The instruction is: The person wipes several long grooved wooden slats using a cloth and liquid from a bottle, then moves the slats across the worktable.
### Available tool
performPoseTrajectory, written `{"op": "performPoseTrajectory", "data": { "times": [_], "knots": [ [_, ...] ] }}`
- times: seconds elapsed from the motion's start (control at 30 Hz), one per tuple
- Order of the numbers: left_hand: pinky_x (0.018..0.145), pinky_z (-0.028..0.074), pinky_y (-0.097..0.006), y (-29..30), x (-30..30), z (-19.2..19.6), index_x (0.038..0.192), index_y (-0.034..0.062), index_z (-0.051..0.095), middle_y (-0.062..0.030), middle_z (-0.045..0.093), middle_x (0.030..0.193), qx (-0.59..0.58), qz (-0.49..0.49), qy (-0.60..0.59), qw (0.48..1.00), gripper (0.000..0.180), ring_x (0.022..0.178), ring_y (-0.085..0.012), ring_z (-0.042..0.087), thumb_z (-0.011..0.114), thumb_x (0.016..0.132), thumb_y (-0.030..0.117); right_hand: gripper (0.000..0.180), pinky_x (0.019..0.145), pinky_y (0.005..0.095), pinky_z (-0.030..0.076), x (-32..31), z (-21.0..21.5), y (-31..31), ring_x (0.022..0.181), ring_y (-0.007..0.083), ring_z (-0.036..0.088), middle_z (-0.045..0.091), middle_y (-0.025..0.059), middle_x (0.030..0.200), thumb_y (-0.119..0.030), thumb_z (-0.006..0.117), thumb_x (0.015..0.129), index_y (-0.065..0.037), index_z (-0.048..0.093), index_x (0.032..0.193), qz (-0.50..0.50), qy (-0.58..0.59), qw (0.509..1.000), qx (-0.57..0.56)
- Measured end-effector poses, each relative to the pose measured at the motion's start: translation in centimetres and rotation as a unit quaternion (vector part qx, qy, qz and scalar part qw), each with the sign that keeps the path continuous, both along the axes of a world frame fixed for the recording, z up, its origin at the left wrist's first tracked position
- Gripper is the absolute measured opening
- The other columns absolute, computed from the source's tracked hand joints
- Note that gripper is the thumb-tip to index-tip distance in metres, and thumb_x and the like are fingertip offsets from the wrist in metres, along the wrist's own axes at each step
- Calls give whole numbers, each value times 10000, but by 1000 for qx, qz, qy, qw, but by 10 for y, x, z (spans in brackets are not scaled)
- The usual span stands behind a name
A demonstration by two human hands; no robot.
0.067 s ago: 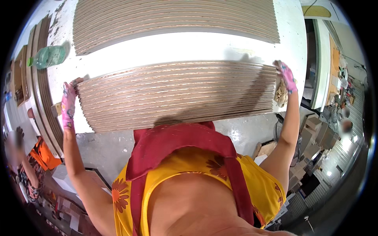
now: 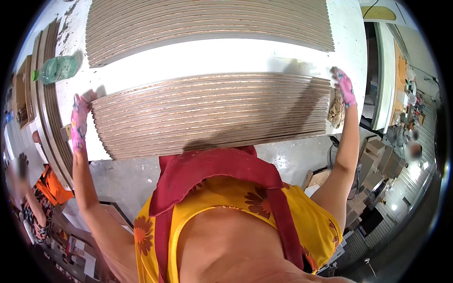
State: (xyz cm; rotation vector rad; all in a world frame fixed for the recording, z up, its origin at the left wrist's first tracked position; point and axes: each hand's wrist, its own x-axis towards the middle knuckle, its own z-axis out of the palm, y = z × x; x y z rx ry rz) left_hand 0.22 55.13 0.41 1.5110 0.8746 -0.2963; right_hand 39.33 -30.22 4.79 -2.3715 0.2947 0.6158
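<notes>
A row of long grey-brown strips (image 2: 212,111), with rough pale edges, lies closely packed along the near side of the white table (image 2: 188,55). At its left end is my left hand (image 2: 80,120), in a pink patterned glove, with its fingers apart beside the far corner of the row. Off the right end, my right hand (image 2: 345,88), gloved alike, is a little apart from the strips with its fingers loosely extended. A crumpled beige cloth (image 2: 336,113) lies between the right wrist and the strip ends. Neither hand visibly holds anything.
A second row of similar strips (image 2: 207,21) lies farther back. A clear green bottle (image 2: 57,69) lies at the left, near long boards (image 2: 49,104) standing along the table's side. Cardboard boxes (image 2: 377,155) are at the right. Another person (image 2: 35,203) is at the far left.
Both hands have shifted slightly outward and away from me, off the ends of the near row. The strips look almost unmoved.
</notes>
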Motion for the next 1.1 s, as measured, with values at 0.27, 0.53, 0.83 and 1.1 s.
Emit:
{"op": "performPoseTrajectory", "data": {
  "times": [0.27,0.53,0.83,1.1],
  "knots": [
    [976,387,-436,-53,153,15,1358,55,328,-82,361,1382,-4,150,-131,980,561,1187,-218,430,511,912,343,551,894,438,453,70,-24,45,1192,269,424,424,112,1327,-420,504,884,-78,423,1309,-221,-35,919,323],
    [917,447,-436,-80,147,27,1332,127,377,-88,414,1296,36,244,-116,962,488,1110,-231,471,502,916,352,477,764,387,532,47,-23,49,968,244,578,549,126,1140,-390,514,893,-16,491,1188,-185,-52,936,295],
    [752,500,-407,-39,178,12,1176,97,513,-79,558,1082,114,173,15,978,613,947,-224,563,608,780,556,565,749,381,501,80,-10,61,970,221,574,557,81,1139,-539,554,808,-125,491,1188,-221,95,956,167],
    [803,499,-396,-50,160,21,1137,115,515,-77,557,1081,44,193,3,980,453,1001,-207,547,600,829,436,386,708,367,502,79,-5,48,887,176,588,603,38,996,-454,575,819,-164,548,1071,-193,146,957,163]
  ]
}}
